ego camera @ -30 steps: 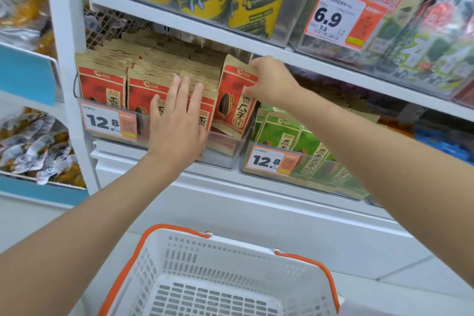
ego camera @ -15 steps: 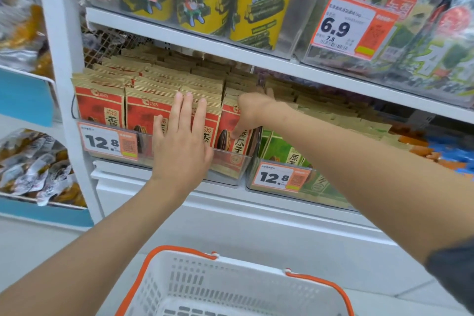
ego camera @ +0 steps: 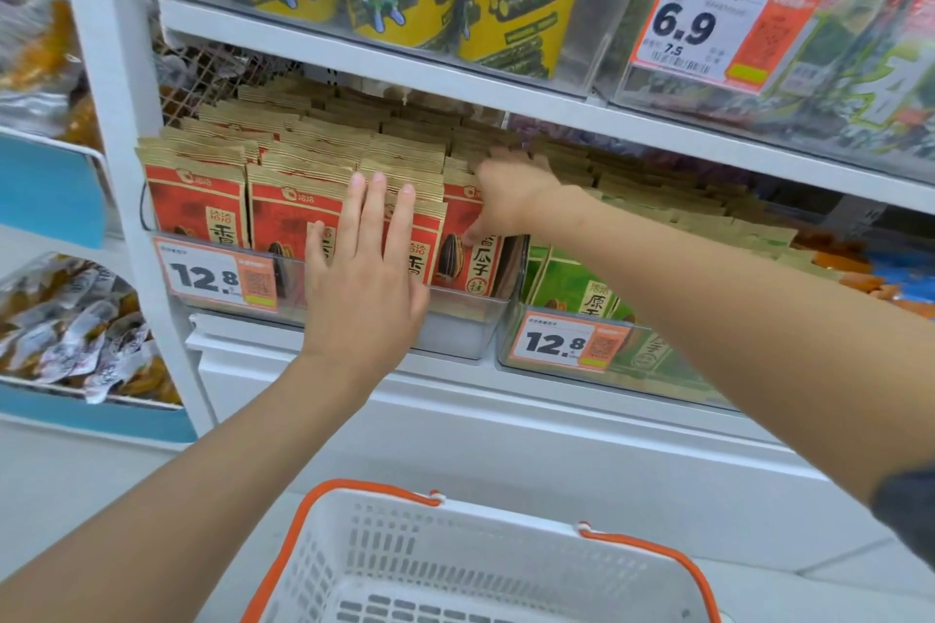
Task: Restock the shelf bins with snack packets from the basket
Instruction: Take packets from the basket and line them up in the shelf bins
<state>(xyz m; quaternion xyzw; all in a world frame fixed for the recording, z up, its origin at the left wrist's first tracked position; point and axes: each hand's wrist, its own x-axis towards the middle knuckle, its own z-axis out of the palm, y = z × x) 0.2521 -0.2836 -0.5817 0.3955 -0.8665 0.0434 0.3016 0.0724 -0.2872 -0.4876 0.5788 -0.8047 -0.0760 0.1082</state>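
above the white basket [ego camera: 506,513], the left grip [ego camera: 362,288] lies flat and wide on the row of red packets [ego camera: 293,228], and just right of it the right grip [ego camera: 511,192] pinches the end packet [ego camera: 475,268], red-fronted and brown-topped, in the clear bin [ego camera: 465,329]: probably light, crinkly and pliable, best held by its top seam.

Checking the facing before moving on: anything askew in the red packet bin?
Yes: at the clear bin's right end, beside the red packet the right hand holds, a brownish packet sits turned edge-on against the wall, not facing forward like the others.
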